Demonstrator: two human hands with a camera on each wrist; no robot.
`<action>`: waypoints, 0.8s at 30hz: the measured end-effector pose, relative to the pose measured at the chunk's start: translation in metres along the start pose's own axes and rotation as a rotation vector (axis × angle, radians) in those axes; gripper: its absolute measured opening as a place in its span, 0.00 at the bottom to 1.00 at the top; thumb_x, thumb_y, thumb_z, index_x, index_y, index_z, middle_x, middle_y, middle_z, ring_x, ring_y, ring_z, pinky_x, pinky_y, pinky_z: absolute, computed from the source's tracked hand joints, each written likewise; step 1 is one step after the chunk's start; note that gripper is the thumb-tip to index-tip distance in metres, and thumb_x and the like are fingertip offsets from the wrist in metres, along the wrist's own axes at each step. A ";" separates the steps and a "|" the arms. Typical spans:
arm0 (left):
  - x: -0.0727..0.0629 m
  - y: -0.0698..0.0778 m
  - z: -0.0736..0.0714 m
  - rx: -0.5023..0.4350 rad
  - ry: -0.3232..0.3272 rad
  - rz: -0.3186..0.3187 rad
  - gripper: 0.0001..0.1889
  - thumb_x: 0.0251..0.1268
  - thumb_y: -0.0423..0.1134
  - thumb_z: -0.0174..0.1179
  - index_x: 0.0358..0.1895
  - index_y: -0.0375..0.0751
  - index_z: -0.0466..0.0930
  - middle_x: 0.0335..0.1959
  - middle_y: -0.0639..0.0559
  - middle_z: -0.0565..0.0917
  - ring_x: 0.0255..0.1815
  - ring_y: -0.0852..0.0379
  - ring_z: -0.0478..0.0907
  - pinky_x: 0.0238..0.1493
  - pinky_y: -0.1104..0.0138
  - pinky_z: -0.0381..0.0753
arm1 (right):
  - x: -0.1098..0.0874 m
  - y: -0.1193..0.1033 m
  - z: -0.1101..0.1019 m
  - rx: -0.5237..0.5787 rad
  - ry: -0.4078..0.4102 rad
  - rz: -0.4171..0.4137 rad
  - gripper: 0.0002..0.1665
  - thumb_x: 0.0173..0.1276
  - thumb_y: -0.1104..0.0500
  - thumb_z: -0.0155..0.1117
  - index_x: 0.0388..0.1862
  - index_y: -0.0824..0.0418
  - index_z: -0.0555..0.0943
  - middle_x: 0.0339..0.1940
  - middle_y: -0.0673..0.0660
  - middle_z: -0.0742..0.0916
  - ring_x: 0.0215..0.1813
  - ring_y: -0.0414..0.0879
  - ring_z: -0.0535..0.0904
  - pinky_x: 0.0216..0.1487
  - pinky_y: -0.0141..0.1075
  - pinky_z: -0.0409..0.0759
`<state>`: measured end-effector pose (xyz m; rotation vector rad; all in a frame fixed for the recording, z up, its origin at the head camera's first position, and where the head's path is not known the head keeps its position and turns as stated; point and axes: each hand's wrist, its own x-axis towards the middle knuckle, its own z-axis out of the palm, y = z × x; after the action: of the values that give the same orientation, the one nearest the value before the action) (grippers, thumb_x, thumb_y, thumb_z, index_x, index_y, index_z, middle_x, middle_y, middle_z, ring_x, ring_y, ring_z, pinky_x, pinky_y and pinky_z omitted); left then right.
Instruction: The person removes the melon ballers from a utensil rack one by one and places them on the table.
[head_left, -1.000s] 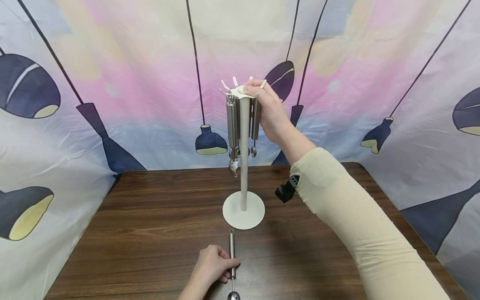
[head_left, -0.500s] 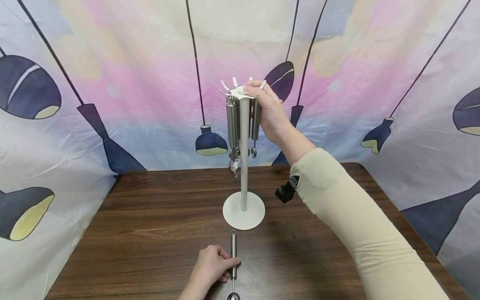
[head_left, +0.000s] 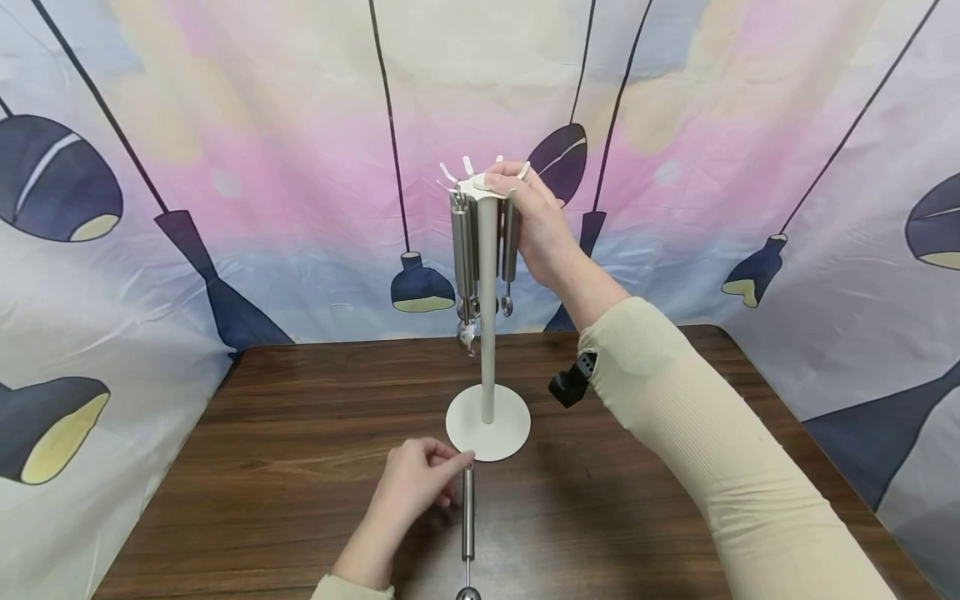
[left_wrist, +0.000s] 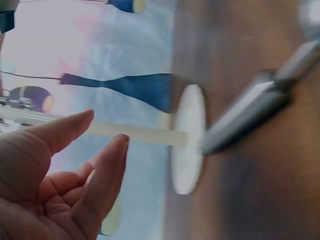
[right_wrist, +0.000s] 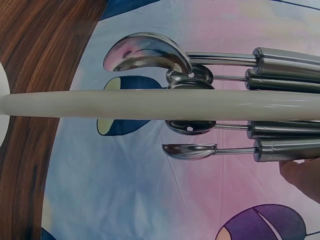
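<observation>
A steel melon baller with a long handle lies on the table, its ring end towards the white utensil stand. My left hand is over that ring end. In the left wrist view its thumb and forefinger stand apart with nothing between them, and the melon baller is blurred beyond. With my right hand I grip the stand's hooked top, thumb on the upper face and fingers partly hidden behind it. Several steel scoops hang from the hooks around the pole.
The stand's round white base rests on the dark wooden table. Behind the table hangs a printed cloth. A black wrist camera sticks out from the right sleeve.
My left hand has let go of the melon baller's handle and moved forward to its ring end. The melon baller has shifted slightly to the right. My right hand stays on the stand.
</observation>
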<state>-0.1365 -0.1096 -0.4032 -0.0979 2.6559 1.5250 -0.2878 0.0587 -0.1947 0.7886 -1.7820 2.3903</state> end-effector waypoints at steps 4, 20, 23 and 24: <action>0.011 0.026 -0.014 -0.002 0.081 0.065 0.18 0.60 0.50 0.69 0.37 0.36 0.85 0.22 0.51 0.86 0.15 0.59 0.81 0.22 0.67 0.80 | 0.001 0.001 0.000 0.007 0.006 0.007 0.05 0.69 0.57 0.53 0.40 0.49 0.76 0.35 0.47 0.82 0.37 0.41 0.76 0.45 0.36 0.72; 0.053 0.112 -0.046 -0.222 0.359 0.431 0.14 0.65 0.48 0.66 0.47 0.42 0.85 0.38 0.46 0.87 0.22 0.56 0.83 0.25 0.64 0.84 | 0.001 0.004 -0.008 0.049 -0.035 -0.020 0.12 0.70 0.59 0.52 0.49 0.55 0.79 0.47 0.50 0.86 0.54 0.44 0.78 0.58 0.35 0.73; 0.059 0.120 -0.048 -0.200 0.397 0.467 0.16 0.66 0.48 0.65 0.50 0.41 0.84 0.44 0.48 0.86 0.33 0.54 0.84 0.25 0.68 0.82 | -0.002 0.007 -0.008 0.064 0.012 -0.039 0.17 0.71 0.60 0.53 0.57 0.61 0.77 0.47 0.50 0.84 0.53 0.43 0.78 0.56 0.33 0.74; 0.060 0.122 -0.049 -0.188 0.405 0.478 0.17 0.66 0.48 0.65 0.51 0.41 0.83 0.45 0.49 0.86 0.36 0.54 0.83 0.26 0.68 0.81 | -0.004 0.008 -0.008 0.074 0.032 -0.045 0.18 0.71 0.60 0.53 0.57 0.61 0.76 0.46 0.50 0.84 0.52 0.42 0.78 0.55 0.33 0.74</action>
<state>-0.2096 -0.0912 -0.2802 0.2666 2.9863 2.0948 -0.2901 0.0644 -0.2048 0.7844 -1.6553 2.4385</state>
